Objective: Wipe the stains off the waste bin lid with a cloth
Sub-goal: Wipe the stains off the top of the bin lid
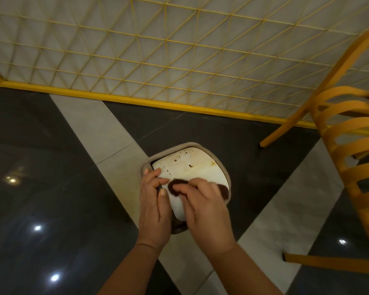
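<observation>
Head view, left to right: our left hand (152,199) grips the near-left edge of the waste bin lid (192,167), which sits on its bin on the floor; our right hand (202,203) presses the dark cloth (175,186) flat with curled fingers. The lid looks stiff, light, likely to swing — so brace its edge; the cloth is soft.

Glossy dark floor (41,158) with pale diagonal tile bands; waste bin (144,167) and orange chair (339,173) standing on it.
</observation>
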`<move>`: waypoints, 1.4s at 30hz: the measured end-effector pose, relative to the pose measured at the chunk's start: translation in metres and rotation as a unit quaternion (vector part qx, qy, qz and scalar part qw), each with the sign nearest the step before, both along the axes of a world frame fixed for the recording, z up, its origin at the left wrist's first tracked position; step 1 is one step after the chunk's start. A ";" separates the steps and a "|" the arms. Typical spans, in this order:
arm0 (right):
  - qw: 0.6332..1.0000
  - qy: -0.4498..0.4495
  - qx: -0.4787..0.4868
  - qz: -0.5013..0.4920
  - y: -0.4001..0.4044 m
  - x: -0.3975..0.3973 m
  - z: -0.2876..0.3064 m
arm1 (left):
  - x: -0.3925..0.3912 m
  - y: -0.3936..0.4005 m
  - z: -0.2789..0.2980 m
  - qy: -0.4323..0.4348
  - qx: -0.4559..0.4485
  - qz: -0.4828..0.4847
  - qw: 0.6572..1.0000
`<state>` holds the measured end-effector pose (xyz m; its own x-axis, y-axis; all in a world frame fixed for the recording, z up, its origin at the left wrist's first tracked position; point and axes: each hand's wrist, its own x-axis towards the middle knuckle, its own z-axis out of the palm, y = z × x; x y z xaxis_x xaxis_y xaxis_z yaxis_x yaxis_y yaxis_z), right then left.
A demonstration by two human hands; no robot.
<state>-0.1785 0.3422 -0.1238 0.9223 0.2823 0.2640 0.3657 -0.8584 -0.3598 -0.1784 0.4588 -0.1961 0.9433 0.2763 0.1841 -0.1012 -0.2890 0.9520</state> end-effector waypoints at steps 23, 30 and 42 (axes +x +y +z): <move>0.979 0.025 0.110 -0.169 -0.039 -0.036 -0.008 | 0.000 0.012 0.039 0.127 0.045 0.047 0.990; 0.999 0.021 -0.014 -0.023 -0.020 0.003 0.009 | 0.000 0.009 0.027 0.095 -0.009 0.055 0.994; 0.992 0.053 -0.099 0.059 -0.011 0.018 0.015 | 0.005 -0.006 0.028 0.112 -0.121 0.066 0.984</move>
<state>-0.1601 0.3312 -0.1091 0.8994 0.4267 0.0951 0.4369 -0.8693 -0.2311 -0.1739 0.4525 -0.1686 0.9052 0.4101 -0.1110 0.1427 -0.0473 0.9886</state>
